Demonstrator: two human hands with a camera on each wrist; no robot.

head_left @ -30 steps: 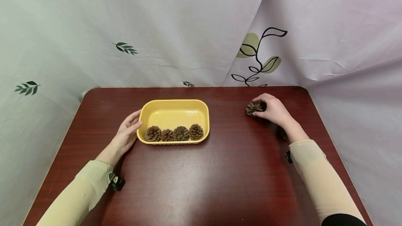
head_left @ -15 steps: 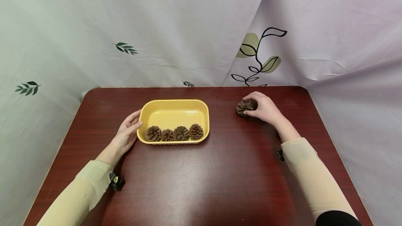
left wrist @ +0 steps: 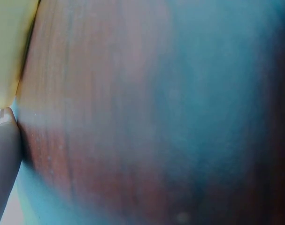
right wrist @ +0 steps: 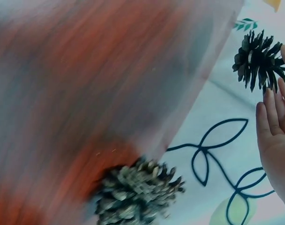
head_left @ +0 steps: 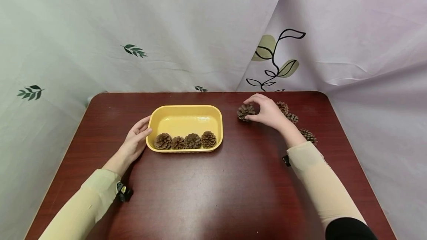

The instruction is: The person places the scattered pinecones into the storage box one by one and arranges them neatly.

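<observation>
My right hand (head_left: 268, 112) holds a brown pine cone (head_left: 246, 113) between thumb and fingers, right of the yellow tray (head_left: 184, 150). The right wrist view shows this pine cone (right wrist: 257, 61) at the fingertips, off the tabletop. On the tray's left side, my left hand (head_left: 133, 143) grips the rim, thumb over the edge and the other fingers along the outer wall. Several pine cones (head_left: 192, 141) lie in a row along the tray's near wall. In the left wrist view only part of the left hand (left wrist: 3, 145) shows beside the yellow wall.
Behind my right forearm lie more pine cones, one far back (head_left: 282, 107), one beside it (head_left: 292, 117) and one nearer (head_left: 308, 136). A dark red wooden table (head_left: 200, 195) carries everything. White patterned cloth (head_left: 186, 29) hangs behind the table's far edge.
My right hand has moved left with the pine cone, toward the tray. The pine cones at the right, largely hidden by the arm before, now show. The left hand and tray have stayed put.
</observation>
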